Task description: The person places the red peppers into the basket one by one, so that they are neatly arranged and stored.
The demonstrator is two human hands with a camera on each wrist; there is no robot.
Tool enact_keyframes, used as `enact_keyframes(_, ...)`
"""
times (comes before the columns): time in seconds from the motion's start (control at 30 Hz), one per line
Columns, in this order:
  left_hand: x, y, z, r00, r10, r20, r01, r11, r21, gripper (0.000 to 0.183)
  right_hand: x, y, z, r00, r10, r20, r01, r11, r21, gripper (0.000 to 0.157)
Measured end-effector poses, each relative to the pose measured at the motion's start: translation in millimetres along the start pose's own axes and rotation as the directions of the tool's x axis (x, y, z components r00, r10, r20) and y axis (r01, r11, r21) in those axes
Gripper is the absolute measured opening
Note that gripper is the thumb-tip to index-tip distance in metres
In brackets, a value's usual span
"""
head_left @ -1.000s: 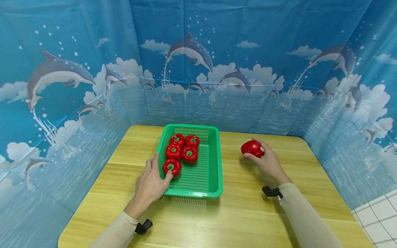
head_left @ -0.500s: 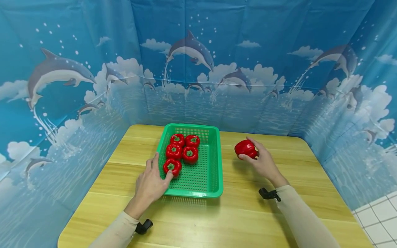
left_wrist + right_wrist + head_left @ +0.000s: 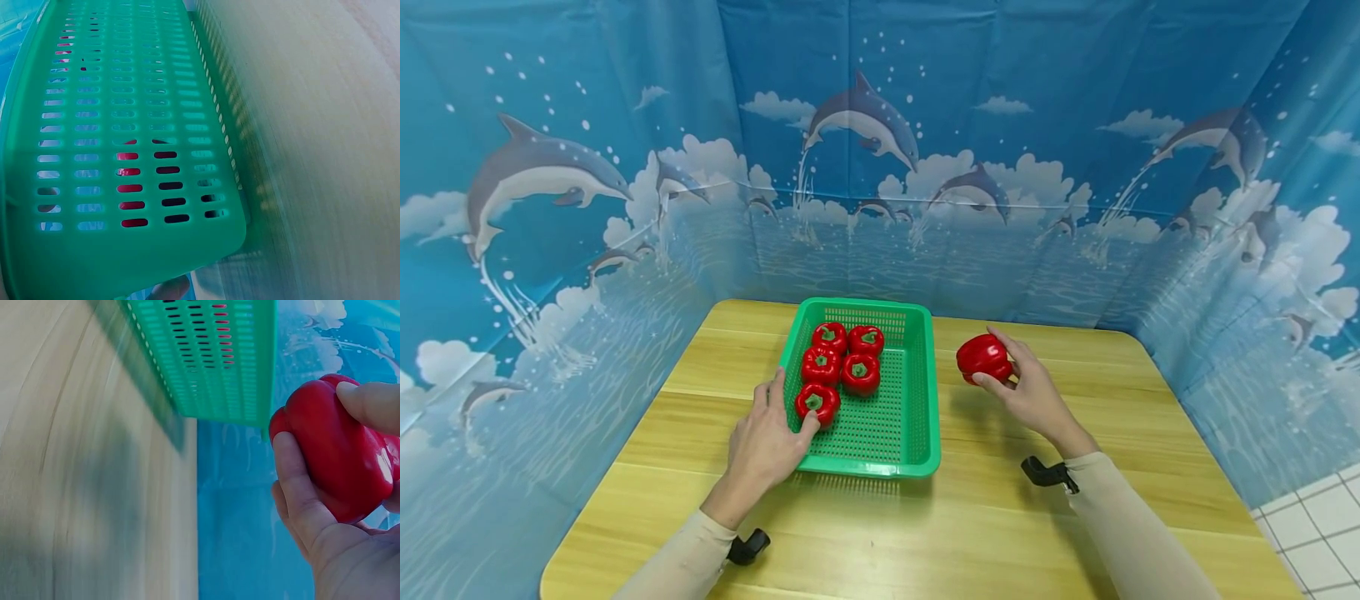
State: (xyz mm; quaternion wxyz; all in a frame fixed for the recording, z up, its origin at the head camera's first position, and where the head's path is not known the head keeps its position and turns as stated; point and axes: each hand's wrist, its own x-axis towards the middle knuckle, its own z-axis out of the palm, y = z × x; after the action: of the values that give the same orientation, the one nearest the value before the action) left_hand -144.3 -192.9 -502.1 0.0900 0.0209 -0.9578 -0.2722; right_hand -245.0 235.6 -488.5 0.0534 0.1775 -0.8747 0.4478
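Note:
In the head view, a red bell pepper (image 3: pixel 984 358) lies sideways in my right hand (image 3: pixel 1033 395), held off the table to the right of the basket. The right wrist view shows thumb and fingers wrapped round this pepper (image 3: pixel 331 450). My left hand (image 3: pixel 767 442) grips the near left corner of a green plastic basket (image 3: pixel 934 400), its thumb over the rim close to the nearest pepper (image 3: pixel 817 405). Whether the thumb touches that pepper I cannot tell. Several red bell peppers stand stem up in the basket's left half. The left wrist view shows the slotted basket wall (image 3: pixel 100 250).
The basket stands on a yellow wood-grain table (image 3: pixel 1000 533). Behind and at both sides hangs a blue curtain (image 3: pixel 880 250) printed with dolphins. White tiles (image 3: pixel 1318 525) show at the lower right.
My right hand has moved left toward the basket with the bell pepper, which was farther right a second ago. The left hand and the basket keep their places.

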Motion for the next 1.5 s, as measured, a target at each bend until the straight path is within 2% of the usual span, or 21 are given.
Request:
enact_keyframes(0.37,-0.8,-0.7,-0.5,1.000,0.002,-0.007,-0.002,1.000,-0.005,0.098,-5,-26,-0.4,0.999,-0.039,0.018,0.038,0.997,0.063,0.085)
enact_keyframes(0.67,1.0,-0.8,-0.8,1.000,0.000,0.004,0.000,1.000,-0.003,0.099,-4,-41,6.8,0.996,-0.089,0.001,0.089,0.995,0.040,0.082)
enact_keyframes(0.93,0.8,-1.0,-0.1,1.000,-0.004,0.007,0.004,1.000,-0.005,0.099,-6,-51,14.6,0.991,-0.135,0.002,0.135,0.990,0.039,0.086)
enact_keyframes(1.23,0.5,-1.4,0.3,1.000,0.003,-0.001,-0.003,1.000,-0.008,0.099,-4,-67,20.0,0.987,-0.156,0.042,0.153,0.985,0.081,0.087)
enact_keyframes(1.5,0.2,-1.3,0.7,1.000,0.010,-0.004,-0.010,1.000,-0.007,0.098,-5,-83,26.7,0.984,-0.163,0.078,0.158,0.985,0.063,0.087)
